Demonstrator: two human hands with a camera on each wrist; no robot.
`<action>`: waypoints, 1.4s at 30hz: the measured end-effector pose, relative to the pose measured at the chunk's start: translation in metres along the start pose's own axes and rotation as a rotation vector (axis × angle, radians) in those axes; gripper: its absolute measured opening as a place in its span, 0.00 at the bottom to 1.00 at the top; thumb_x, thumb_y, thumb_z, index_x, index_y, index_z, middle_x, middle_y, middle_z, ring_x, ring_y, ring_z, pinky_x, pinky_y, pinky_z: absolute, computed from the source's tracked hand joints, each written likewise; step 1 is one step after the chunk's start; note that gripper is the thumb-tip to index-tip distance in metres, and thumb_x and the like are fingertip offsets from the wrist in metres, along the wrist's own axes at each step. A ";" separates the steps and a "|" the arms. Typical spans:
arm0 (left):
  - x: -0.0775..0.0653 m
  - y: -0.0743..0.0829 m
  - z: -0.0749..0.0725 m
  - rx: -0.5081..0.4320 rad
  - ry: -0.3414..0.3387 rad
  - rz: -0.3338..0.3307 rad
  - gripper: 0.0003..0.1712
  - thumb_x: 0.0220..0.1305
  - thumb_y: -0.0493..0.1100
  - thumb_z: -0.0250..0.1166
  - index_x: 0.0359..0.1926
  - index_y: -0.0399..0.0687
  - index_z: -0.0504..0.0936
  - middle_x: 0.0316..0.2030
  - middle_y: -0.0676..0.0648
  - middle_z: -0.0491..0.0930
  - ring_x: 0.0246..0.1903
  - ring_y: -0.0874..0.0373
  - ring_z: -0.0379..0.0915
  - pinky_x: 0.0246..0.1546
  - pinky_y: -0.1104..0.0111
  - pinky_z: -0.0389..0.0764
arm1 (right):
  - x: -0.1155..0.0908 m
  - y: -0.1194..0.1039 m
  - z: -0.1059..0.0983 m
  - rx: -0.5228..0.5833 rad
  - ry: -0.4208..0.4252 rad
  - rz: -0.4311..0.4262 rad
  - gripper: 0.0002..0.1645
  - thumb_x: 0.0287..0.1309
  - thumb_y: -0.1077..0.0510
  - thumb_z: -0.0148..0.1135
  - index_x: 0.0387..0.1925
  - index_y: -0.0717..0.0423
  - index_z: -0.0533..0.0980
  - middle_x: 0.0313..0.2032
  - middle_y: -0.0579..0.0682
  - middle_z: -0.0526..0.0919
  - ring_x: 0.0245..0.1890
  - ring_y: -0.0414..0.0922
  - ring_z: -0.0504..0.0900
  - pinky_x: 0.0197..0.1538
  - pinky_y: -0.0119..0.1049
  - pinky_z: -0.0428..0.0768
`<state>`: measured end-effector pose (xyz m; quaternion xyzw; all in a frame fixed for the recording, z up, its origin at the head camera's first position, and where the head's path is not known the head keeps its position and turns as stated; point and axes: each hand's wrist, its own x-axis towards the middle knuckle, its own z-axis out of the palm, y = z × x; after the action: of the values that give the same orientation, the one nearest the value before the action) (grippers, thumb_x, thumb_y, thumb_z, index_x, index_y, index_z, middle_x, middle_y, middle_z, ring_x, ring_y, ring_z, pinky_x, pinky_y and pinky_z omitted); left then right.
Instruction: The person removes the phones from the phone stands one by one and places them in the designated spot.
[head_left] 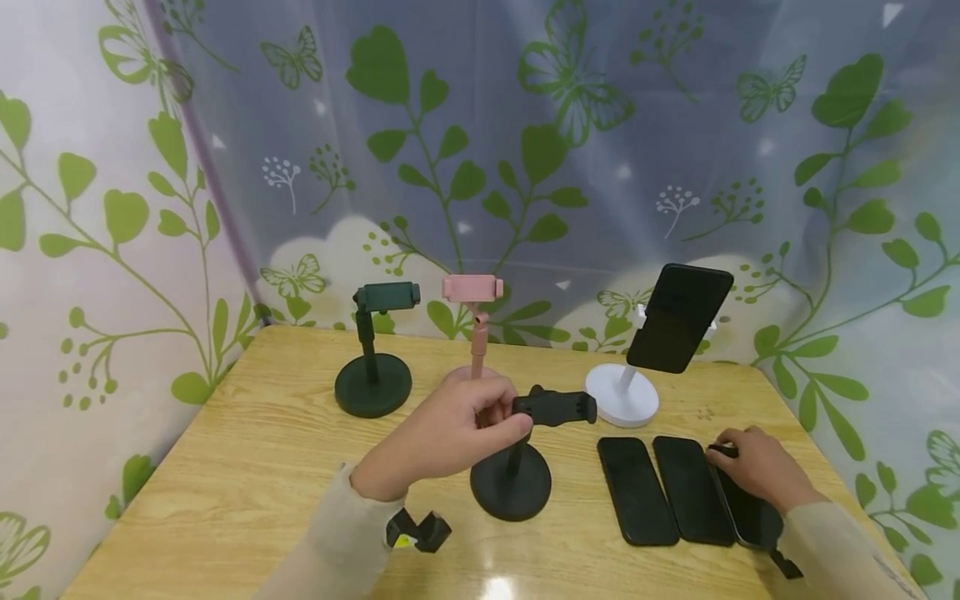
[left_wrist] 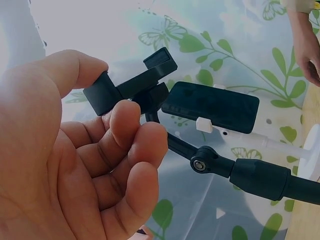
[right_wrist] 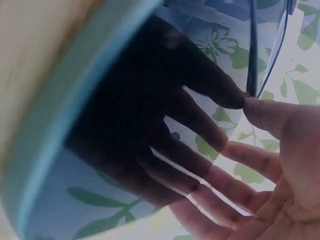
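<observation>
My left hand (head_left: 457,425) pinches the clamp (left_wrist: 132,82) of a black phone stand (head_left: 517,483); its thumb presses one end while the other fingers curl below. The stand's round base rests on the table. At the right, three dark phones lie side by side: a left one (head_left: 637,492), a middle one (head_left: 693,490) and a right one (head_left: 746,508). My right hand (head_left: 765,467) grips the upper end of the right phone, thumb on the side by the middle one. Its glossy surface mirrors the fingers in the right wrist view. Part of that phone is hidden under the hand.
Behind stand a dark green phone stand (head_left: 372,387) and a pink one (head_left: 478,333), its base partly hidden by my left hand. A white stand (head_left: 622,396) at the back right holds a tilted phone (head_left: 678,317). Leaf-patterned curtains (head_left: 480,167) border the wooden table (head_left: 225,467).
</observation>
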<state>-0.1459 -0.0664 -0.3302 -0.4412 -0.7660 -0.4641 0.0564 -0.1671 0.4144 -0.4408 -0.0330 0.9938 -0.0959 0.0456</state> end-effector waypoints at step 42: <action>0.001 -0.011 0.006 -0.038 0.027 0.099 0.17 0.72 0.43 0.65 0.25 0.53 0.71 0.24 0.54 0.68 0.21 0.65 0.65 0.22 0.73 0.70 | -0.042 -0.249 -0.041 0.858 0.639 -0.664 0.14 0.61 0.76 0.57 0.42 0.58 0.78 0.31 0.45 0.77 0.24 0.38 0.73 0.29 0.32 0.74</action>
<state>-0.1530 -0.0628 -0.3405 -0.4731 -0.7334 -0.4813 0.0812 -0.1150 0.1818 -0.3486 -0.2882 0.7681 -0.5003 -0.2768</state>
